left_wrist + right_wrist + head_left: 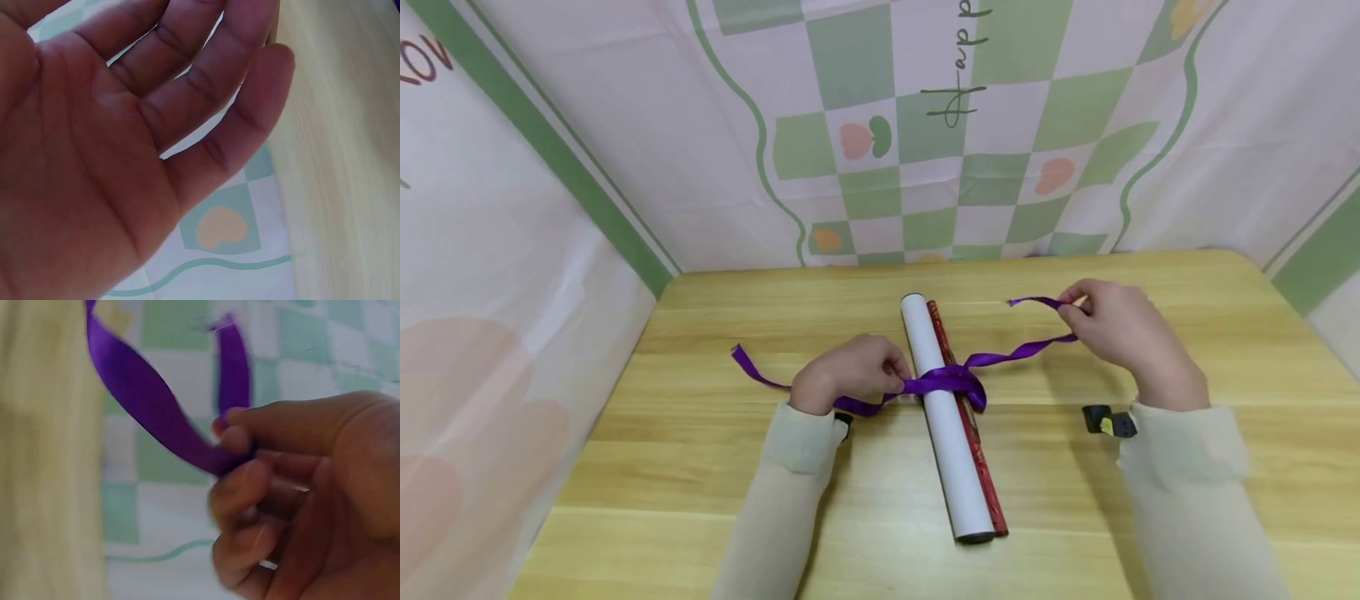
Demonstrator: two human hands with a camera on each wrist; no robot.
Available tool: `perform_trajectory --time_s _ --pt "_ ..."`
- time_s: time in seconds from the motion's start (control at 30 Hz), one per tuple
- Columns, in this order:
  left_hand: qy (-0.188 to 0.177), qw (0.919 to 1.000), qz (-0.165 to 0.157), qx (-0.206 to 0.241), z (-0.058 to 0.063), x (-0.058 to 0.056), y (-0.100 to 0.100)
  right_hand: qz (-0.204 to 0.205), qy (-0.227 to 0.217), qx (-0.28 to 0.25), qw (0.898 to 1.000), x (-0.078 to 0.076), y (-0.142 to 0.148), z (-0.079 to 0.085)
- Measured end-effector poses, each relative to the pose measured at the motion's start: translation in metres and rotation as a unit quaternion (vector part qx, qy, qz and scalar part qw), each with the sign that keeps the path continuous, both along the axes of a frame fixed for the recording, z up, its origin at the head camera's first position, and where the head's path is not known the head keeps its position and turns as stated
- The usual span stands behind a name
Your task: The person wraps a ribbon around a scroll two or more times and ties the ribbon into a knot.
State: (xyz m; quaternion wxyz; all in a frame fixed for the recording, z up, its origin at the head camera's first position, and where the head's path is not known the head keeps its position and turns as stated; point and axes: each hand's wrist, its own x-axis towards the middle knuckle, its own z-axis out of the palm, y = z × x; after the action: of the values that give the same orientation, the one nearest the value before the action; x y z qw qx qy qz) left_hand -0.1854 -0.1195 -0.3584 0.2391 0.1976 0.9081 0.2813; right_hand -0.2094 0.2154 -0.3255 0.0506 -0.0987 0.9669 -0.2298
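A white tube (951, 442) with dark ends lies lengthwise on the table, and a thin red patterned strip (985, 475) lies along its right side. A purple ribbon (943, 379) is looped around both near their middle, with a loose fold on the right. My left hand (857, 371) pinches the ribbon just left of the tube; the fingertips are out of the left wrist view. That ribbon end passes under the hand and out to the left. Up and to the right, my right hand (1112, 321) pinches the other end between thumb and fingers, with a short tail (234, 369) sticking out.
The wooden table (700, 492) meets a hanging cloth (925, 192) with green and white checks at its back edge. More printed cloth (550, 275) hangs along the left side. A small black device (1108, 421) sits at the right wrist.
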Motion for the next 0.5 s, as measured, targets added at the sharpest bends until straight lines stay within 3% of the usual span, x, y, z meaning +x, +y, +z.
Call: perform_trajectory --time_s 0.13,0.3,0.4,0.5 --pt "-0.013 0.9999 -0.001 -0.010 0.002 0.000 -0.002 -0.014 -0.055 0.045 0.997 -0.009 0.014 -0.012" --pt "-0.013 0.9999 0.001 0.001 0.002 0.000 -0.004 -0.039 -0.041 0.052 0.997 -0.012 0.017 -0.021" --pt "-0.009 0.9997 -0.016 0.017 -0.001 -0.001 -0.002 0.001 -0.030 0.041 0.999 -0.015 0.006 -0.023" --pt "-0.009 0.9988 -0.033 0.033 -0.004 -0.002 0.000 0.077 -0.031 0.010 0.996 -0.013 -0.014 -0.027"
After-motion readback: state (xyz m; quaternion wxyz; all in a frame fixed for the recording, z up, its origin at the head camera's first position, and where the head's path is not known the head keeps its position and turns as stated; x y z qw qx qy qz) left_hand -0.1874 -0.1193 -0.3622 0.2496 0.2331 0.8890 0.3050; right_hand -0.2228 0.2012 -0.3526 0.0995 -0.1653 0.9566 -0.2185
